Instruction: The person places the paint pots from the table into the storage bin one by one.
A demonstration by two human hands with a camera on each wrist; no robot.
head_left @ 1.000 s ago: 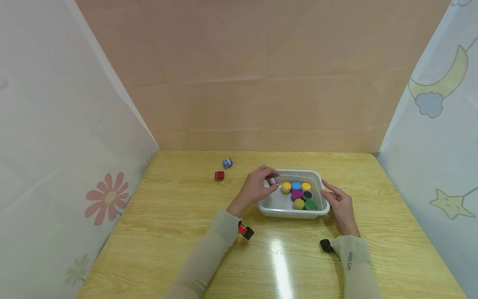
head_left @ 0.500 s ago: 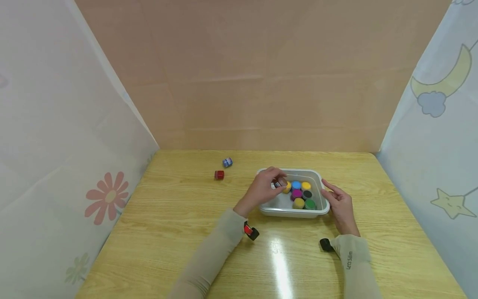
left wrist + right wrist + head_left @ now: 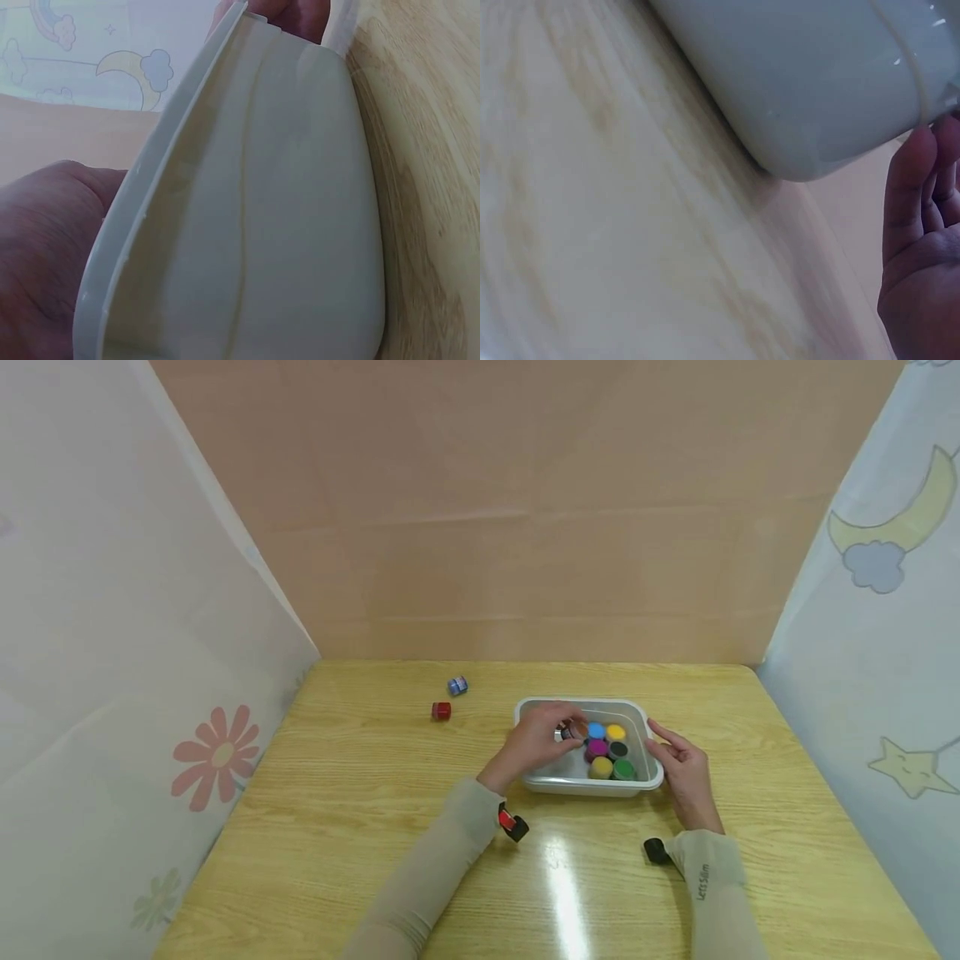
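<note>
In the head view a white plastic tray (image 3: 585, 788) stands on the table, with several small paint jars in its right half. My left hand (image 3: 529, 742) reaches over the tray's left side and pinches a small paint jar with a brown lid (image 3: 577, 730), low inside it, next to a jar with a blue lid (image 3: 596, 732). At the right end my right hand (image 3: 686, 777) holds the tray's rim between thumb and fingers. The left wrist view has the tray's outer wall (image 3: 300, 187) hiding the jars. In the right wrist view fingertips (image 3: 915, 154) touch the rim.
To the tray's left, a red paint jar (image 3: 441, 711) and a blue paint jar (image 3: 457, 686) lie on the wooden table (image 3: 337, 793). A brown paper-like wall (image 3: 525, 568) rises behind the table, and pale printed sheets flank both sides.
My left hand has moved right and deeper into the tray with the brown-lidded jar, now covering the nearby yellow-orange lid. My right hand has stayed at the rim.
</note>
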